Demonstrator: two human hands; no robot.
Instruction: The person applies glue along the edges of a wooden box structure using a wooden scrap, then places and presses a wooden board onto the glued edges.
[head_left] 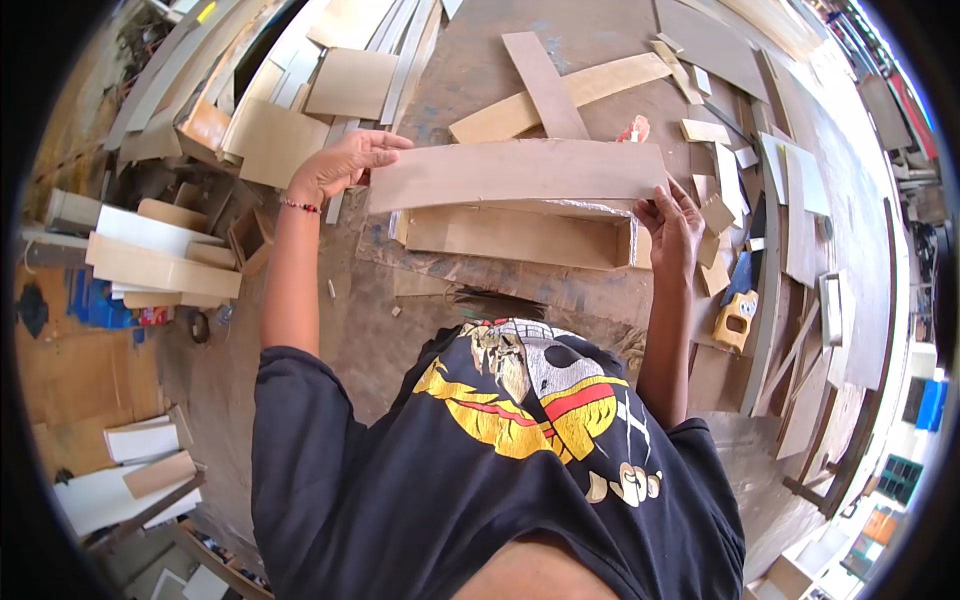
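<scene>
A long thin wooden board (pixel 515 172) spans the space between my two hands, above a shallow open wooden box (pixel 500 245). My left hand (pixel 345 165) grips the board's left end, fingers at its upper corner. At the other end, my right hand (pixel 672 220) pinches the lower right corner. The board hides the far side of the box; whether it touches the rim I cannot tell. Behind it, a brown wooden strip (pixel 545 85) lies crossed over a lighter plank (pixel 610 82) on the worktable (pixel 470 60). A small red-and-white object (pixel 636 130) shows beyond the board's far edge.
On the right lie a handsaw with a yellow handle (pixel 736 320), several wood offcuts (pixel 725 180) and long boards (pixel 795 220). Stacked panels (pixel 350 82) stand at the far left, with more planks (pixel 165 262) below them. Small scraps (pixel 396 311) dot the near surface.
</scene>
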